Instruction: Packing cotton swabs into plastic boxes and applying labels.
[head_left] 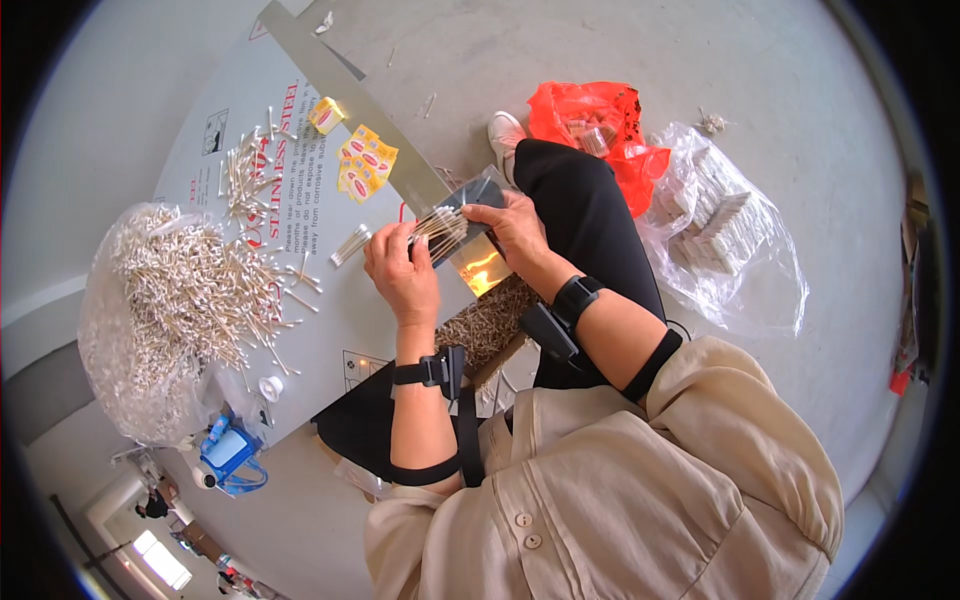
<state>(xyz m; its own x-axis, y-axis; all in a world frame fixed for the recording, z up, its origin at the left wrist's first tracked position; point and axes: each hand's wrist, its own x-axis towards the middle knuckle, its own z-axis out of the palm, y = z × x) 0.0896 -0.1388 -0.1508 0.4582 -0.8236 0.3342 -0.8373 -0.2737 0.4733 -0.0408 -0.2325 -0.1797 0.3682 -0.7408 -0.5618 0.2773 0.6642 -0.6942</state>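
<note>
Over the table's edge both my hands meet at a fanned bundle of cotton swabs [440,230]. My left hand [405,280] has its fingers closed around the left end of the bundle. My right hand [515,230] pinches a flat dark sheet with clear plastic [483,194], its thumb reaching to the swab tips. Whether the swabs lie inside the plastic or on top of it, I cannot tell. A smaller bunch of swabs [350,245] lies on the table just left of my left hand. Under my wrists, a box of loose swabs [487,325] shows partly.
A large clear bag spills swabs [185,290] across the film-covered table [330,320]. Yellow printed cards [367,163] and a yellow stack [326,115] lie farther up. On the floor to the right are a red plastic bag [580,105] and a clear bag of white packs [725,225].
</note>
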